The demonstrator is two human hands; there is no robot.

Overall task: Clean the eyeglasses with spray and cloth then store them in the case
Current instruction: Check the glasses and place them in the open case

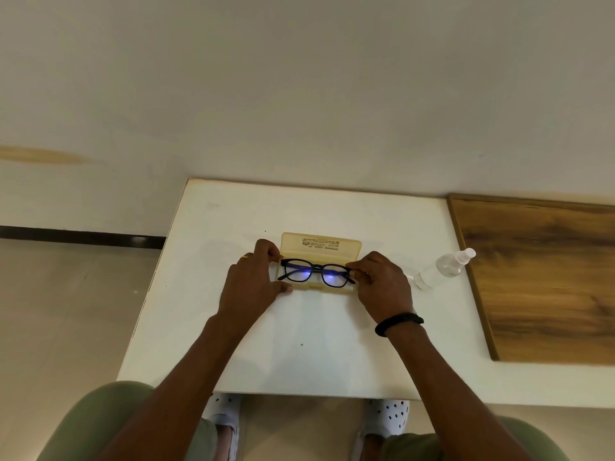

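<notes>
Both left hand (253, 281), right hand (382, 284) pinch eyeglasses (316, 274) over open case (321, 245); spray bottle (442, 269) apart, right.

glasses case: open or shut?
Open. On the case, the lid stands raised behind the tray, printed inside showing; the eyeglasses lie across the exposed tray.

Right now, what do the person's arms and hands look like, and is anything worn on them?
Both forearms are bare, with no sleeves or gloves. The left hand wears a thin gold-coloured ring on one finger. The right hand has a black band round its wrist.
</notes>
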